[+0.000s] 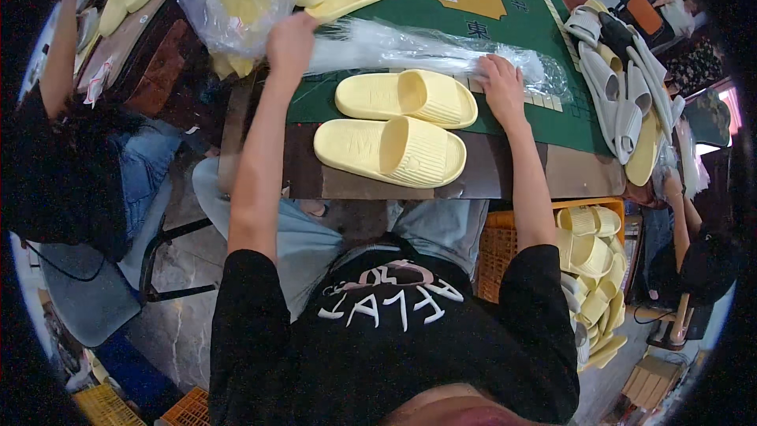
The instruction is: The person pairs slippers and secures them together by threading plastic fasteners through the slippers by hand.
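- Head view: the left hand [290, 47] is at the left end of the clear plastic [378, 47], fingers bent; I cannot tell whether they pinch it.
- The right hand [502, 88] is released, palm down, its fingers slightly spread and resting on the plastic near its right end.
- The clear plastic lies across the green mat [585, 128], between the hands.
- Two yellow slippers [422, 150] lie side by side just nearer the person, between the forearms, untouched.

Head fisheye: above and behind left hand [290, 44] and right hand [502, 85], facing down, near, wide.
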Motion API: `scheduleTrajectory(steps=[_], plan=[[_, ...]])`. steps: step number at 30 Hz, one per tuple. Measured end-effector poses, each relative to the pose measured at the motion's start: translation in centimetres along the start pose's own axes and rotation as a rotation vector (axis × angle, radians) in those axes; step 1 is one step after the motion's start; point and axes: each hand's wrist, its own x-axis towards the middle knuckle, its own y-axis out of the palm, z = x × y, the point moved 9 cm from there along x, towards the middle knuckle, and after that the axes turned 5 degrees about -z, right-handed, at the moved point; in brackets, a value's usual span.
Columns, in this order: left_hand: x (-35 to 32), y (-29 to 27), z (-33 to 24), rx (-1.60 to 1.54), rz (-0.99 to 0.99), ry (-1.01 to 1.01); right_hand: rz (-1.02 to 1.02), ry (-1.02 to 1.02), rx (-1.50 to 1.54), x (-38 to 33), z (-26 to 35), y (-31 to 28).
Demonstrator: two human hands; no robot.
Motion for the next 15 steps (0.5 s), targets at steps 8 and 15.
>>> scheduleTrajectory(steps=[8,15], plan=[[2.3,-6.2,4.4,0.015,-0.264,-0.282,0.019,-0.029,-0.025,-0.6,0.1,0.3],[1.3,-6.0,-0.4,0.191,-0.175,0.087,0.015,-0.007,-0.033,-0.5,-0.1,0.5]])
